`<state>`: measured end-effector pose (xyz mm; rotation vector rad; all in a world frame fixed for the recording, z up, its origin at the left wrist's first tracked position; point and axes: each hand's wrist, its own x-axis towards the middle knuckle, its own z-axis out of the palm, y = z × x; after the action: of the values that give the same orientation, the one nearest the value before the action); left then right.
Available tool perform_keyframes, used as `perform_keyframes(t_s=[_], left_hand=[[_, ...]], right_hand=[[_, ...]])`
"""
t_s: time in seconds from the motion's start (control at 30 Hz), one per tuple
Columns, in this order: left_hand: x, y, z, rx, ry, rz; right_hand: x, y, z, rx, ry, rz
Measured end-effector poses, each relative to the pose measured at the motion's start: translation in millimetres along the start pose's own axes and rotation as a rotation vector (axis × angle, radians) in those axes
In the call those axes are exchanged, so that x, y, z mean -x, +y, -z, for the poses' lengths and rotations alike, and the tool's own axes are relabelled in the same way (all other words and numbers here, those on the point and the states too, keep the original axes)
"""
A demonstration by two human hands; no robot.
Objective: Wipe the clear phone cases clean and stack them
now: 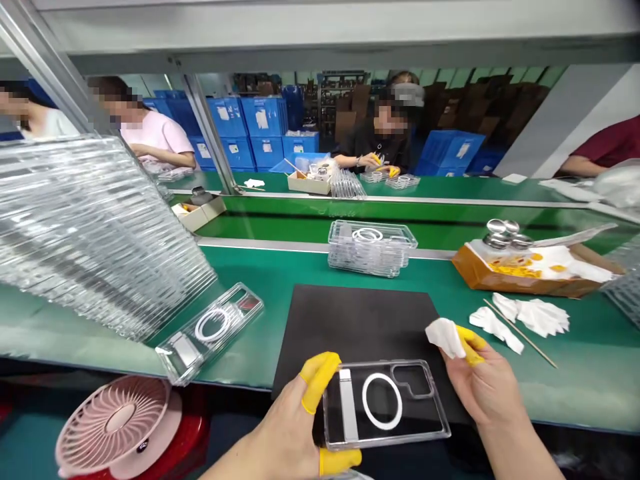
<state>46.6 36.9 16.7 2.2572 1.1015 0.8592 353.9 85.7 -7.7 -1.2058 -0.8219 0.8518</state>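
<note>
The left hand (275,430) grips a clear phone case (385,407) by its edge, over the near edge of the black mat (360,327). The right hand (487,390), half open, pinches a white cloth (447,337) just beside the case

Workshop interior viewed across a long green surface (280,183) edged by aluminium rails, with an aluminium frame post (207,133) rising beneath a grey overhead beam (320,53). Beyond stand stacked blue plastic crates (230,127), a metal shelving rack (340,100) and brown cardboard sheets (480,107) against a green-and-white wall (500,77); a pale pillar (565,120) occupies the right.
</note>
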Motion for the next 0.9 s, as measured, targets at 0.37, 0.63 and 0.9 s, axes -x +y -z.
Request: perform_keyframes(t_s=[0.37,0.63,0.9], left_hand=[[3.0,-5.5,-9.9,-0.001,0.023,0.052],[-4.1,-0.7,-8.4,0.058,-0.027,0.089],[-0.6,-7.1,-14.3,0.080,0.004,0.089]], right_hand=[[72.3,-22.1,-74.5,0.850,-0.421,0.873],[82.1,-30.6,-111.9,0.708,-0.552,0.861],[83.6,-34.1,-89.9,0.787,-0.825,0.955]])
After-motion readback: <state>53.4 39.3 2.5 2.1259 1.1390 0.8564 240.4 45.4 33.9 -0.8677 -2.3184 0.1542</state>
